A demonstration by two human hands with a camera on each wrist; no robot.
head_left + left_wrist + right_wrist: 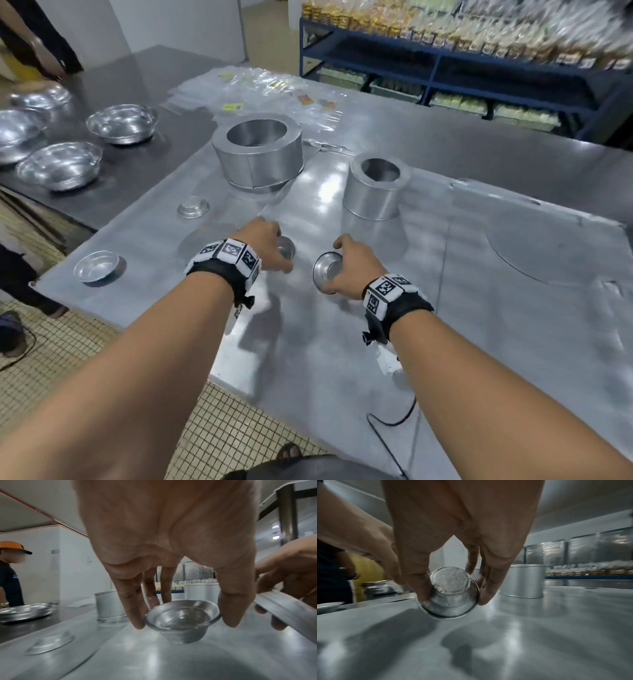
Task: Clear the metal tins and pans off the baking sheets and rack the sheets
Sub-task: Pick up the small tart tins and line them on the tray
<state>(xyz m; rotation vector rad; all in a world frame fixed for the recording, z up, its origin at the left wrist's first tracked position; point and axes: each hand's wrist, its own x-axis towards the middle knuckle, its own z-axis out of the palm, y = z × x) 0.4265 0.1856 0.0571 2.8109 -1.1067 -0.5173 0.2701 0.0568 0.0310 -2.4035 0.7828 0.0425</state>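
The left hand (265, 245) has a narrow grip on a small tin cup (181, 616) standing at the middle of the baking sheet (479, 308); the right hand (356, 267) holds a second cup (327, 270), tilted on its side. Above them stand a wide tin (258, 154) and a narrower tin (376, 186); two little tins (97, 265) lie at the left, bowls (121, 123) on the darker worktop (137, 82) at upper left.

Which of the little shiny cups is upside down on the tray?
The small cup nearest the big round tin sits bottom-up. The loose cup near the tray's left edge is mouth-up, and each hand holds another cup.
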